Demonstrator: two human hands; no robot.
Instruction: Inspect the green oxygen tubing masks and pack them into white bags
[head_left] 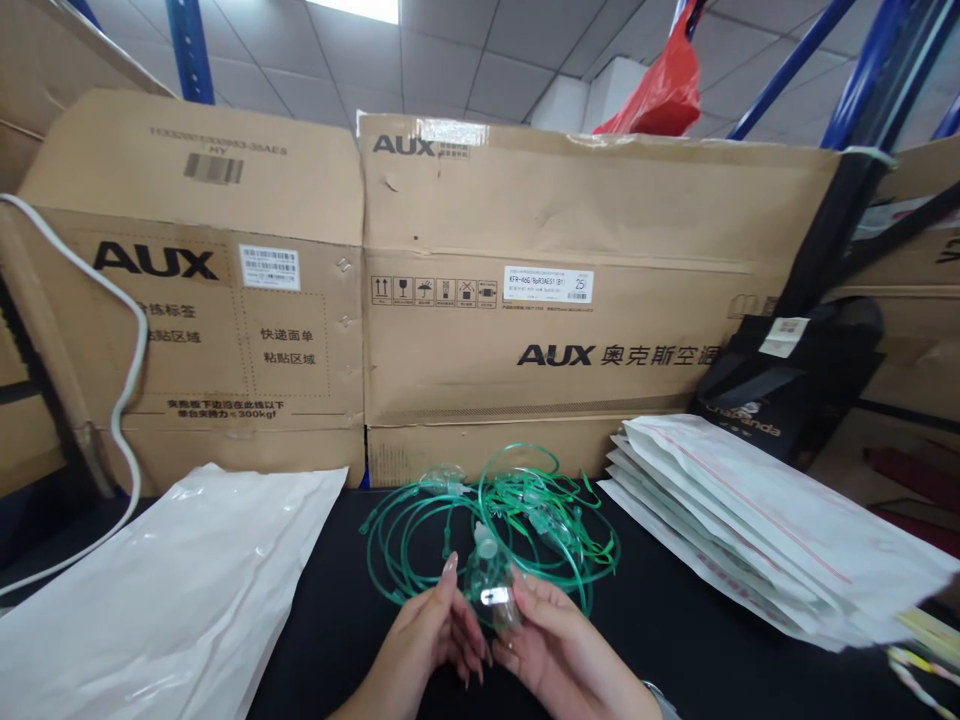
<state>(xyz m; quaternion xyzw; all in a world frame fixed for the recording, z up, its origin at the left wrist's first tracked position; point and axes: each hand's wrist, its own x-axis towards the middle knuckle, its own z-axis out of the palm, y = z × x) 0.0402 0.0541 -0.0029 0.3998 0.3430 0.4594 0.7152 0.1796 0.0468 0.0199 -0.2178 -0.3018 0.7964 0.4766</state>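
Note:
A clear plastic oxygen mask [491,590] with a whitish connector at its top is in front of me, above the black table surface. My right hand [559,640] grips its right side between thumb and fingers. Close by on the left, my left hand [439,635] has its thumb raised and its fingers apart and loosely curved; whether it touches the mask's edge I cannot tell. Behind the mask lies a tangle of green tubing [405,535] in loose coils. Other clear mask parts [551,520] and bright green straps [600,550] sit among the coils.
White plastic mailer bags stand in a stack [750,510] at the right, and another white bag [172,590] lies at the left. Large cardboard boxes [480,370] wall off the back. A white cable [124,410] hangs at the left; a black bag [787,390] leans behind the stack.

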